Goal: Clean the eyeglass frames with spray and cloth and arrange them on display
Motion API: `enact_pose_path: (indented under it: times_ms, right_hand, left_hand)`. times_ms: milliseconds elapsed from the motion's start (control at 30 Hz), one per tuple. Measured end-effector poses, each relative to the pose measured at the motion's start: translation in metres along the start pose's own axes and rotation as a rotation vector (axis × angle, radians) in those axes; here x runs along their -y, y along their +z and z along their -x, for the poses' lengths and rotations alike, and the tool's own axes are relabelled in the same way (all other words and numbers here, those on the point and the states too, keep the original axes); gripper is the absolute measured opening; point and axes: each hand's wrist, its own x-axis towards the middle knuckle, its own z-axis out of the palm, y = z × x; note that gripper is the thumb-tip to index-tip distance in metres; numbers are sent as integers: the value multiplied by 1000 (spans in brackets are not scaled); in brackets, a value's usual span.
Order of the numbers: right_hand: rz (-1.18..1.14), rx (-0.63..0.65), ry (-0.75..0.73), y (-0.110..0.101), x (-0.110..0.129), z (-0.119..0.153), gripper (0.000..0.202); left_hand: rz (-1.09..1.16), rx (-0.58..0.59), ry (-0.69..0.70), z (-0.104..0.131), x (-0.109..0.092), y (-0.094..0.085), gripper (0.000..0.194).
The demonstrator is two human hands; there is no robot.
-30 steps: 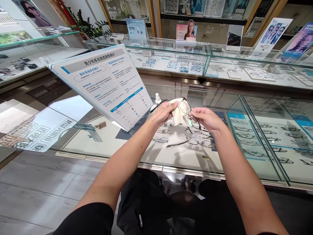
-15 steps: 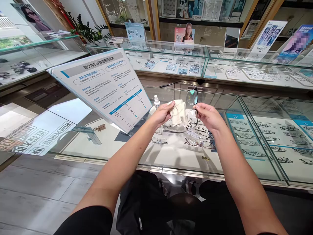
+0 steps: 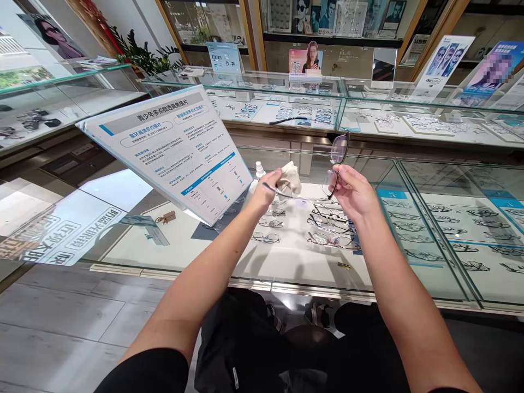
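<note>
My right hand grips a pair of eyeglasses by the frame, near the bridge. The glasses are turned on their side, one lens above the other, and their temples reach leftward. My left hand is closed on a cream cleaning cloth, which bunches out to the right of its fingers. The lower temple passes in front of the cloth and close to my left fingers; whether it touches them I cannot tell. Just behind my left hand stands a small white spray bottle on the glass counter.
A large printed sign board leans at the left of the counter. Several eyeglasses lie under the glass below my hands. Keys with a brown tag are at the left. Another display case runs behind.
The eyeglasses have tilted and shifted slightly right and upward, away from the cloth. The cloth is more bunched up in my left hand, which has moved a little left.
</note>
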Motion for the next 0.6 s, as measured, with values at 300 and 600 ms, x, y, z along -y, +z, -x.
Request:
enact_pose_path:
  times_ms: [300,600]
  right_hand:
    - [-271,-77,-68,-3,3,-5,36]
    - [-445,-135,10,8,-12,-4,24]
  left_hand:
    - [-732,-289,562,30,0,13,20]
    - [-778,-109,1034,56,10,38,52]
